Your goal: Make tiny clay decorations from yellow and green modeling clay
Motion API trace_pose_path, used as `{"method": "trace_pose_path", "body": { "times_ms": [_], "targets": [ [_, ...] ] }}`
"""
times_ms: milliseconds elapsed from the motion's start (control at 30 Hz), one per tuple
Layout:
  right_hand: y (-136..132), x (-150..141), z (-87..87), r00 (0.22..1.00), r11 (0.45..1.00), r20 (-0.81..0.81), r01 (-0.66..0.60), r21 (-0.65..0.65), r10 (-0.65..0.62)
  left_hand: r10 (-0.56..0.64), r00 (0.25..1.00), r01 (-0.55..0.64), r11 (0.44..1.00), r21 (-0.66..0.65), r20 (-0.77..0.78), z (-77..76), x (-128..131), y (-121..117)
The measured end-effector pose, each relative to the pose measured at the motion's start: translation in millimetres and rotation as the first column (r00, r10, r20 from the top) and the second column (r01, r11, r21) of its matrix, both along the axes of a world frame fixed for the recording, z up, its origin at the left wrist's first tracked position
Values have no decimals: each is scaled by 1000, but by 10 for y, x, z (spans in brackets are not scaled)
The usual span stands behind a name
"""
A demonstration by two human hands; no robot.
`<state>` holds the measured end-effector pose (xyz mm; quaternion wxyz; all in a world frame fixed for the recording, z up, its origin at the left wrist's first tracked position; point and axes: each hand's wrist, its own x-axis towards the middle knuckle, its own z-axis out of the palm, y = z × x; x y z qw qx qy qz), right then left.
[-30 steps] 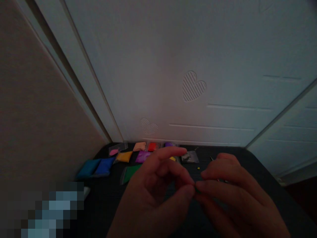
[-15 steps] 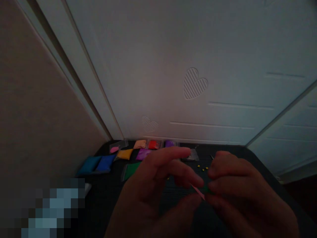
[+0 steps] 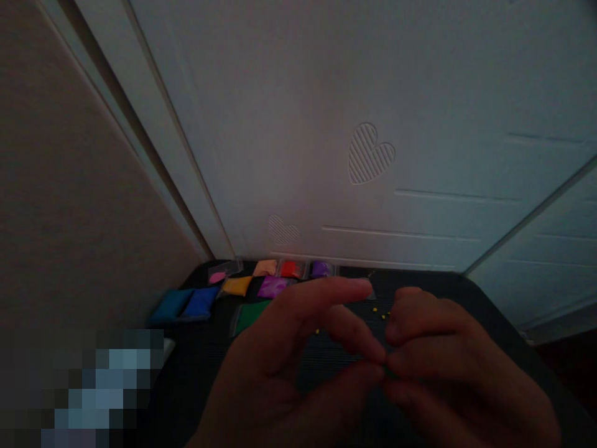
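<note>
My left hand (image 3: 298,367) is closed in a pinch, its thumb and a finger meeting at the tips while the index finger stretches out above. The thin pink piece, likely modelling clay, that showed there earlier is now hidden behind those fingertips. Against them rests my right hand (image 3: 461,367), thumb and fingers pressed together. A bit of green clay (image 3: 390,373) peeks out between its fingertips. Beyond the hands, several tiny yellow bits (image 3: 375,310) lie on the dark table (image 3: 326,367).
Behind my left hand lie clear bags of coloured clay: green (image 3: 249,316), blue (image 3: 201,302), teal (image 3: 171,305), orange (image 3: 237,286), magenta (image 3: 274,287), red (image 3: 291,269) and purple (image 3: 321,269). A white panel (image 3: 298,124) with embossed hearts rises at the table's back edge.
My left thumb and finger have come together over the pink piece, hiding it. Both hands stay close to the same spot, and the view has shifted slightly.
</note>
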<state>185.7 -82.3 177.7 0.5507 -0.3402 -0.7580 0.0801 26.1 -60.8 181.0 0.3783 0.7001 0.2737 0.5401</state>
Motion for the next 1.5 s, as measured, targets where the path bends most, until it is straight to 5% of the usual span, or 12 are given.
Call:
{"method": "trace_pose_path", "body": {
  "times_ms": [200, 433, 633, 833, 1500],
  "targets": [
    [7, 7, -18, 1000, 1000, 2, -25, -16, 25, -26, 996, 31, 998, 57, -88, 7, -32, 30],
    [36, 12, 4, 999, 999, 8, -47, -1, 47, 30, 999, -30, 999, -21, 13, -4, 25, -44],
    [-16, 1, -8, 997, 993, -42, -63, -101, 59, -154, 987, 155, 988, 4, -51, 10, -43, 27],
    [-13, 9, 5, 994, 990, -26, -111, -92, 109, -205, 978, 205, 979, 6, -38, 16, -51, 44],
    [-64, 1, -21, 995, 990, -88, -59, -125, 49, -162, 984, 164, 986, -33, 71, -20, 5, -26]
  ]
}}
